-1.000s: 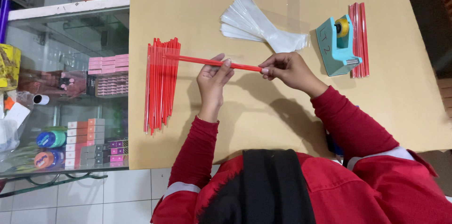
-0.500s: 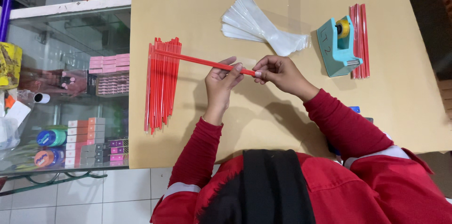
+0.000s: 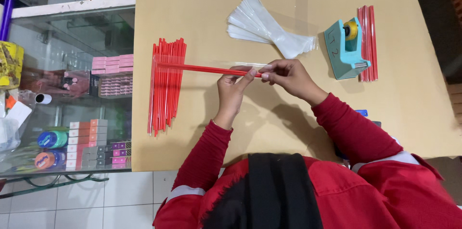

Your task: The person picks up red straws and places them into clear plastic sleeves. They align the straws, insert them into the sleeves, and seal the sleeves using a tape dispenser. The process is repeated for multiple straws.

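Note:
A thin red stick [image 3: 202,69] lies crosswise inside a long clear plastic sleeve [image 3: 226,64] above the tan table [image 3: 308,133]. My left hand [image 3: 233,89] pinches the sleeve and stick near their right end. My right hand [image 3: 288,77] pinches the sleeve's right end, fingertips almost meeting the left hand's. The stick's left end reaches over a pile of several red sticks [image 3: 166,84] lying lengthwise on the table's left part.
A fan of clear plastic sleeves [image 3: 267,29] lies at the back middle. A teal tape dispenser [image 3: 344,48] stands at the right, with packed red sticks [image 3: 368,41] beside it. A glass display case [image 3: 72,94] of small boxes borders the table's left edge.
Both hands have drawn together near the stick's right end. The stick has slid left, further into the sleeve, its left end now over the red pile.

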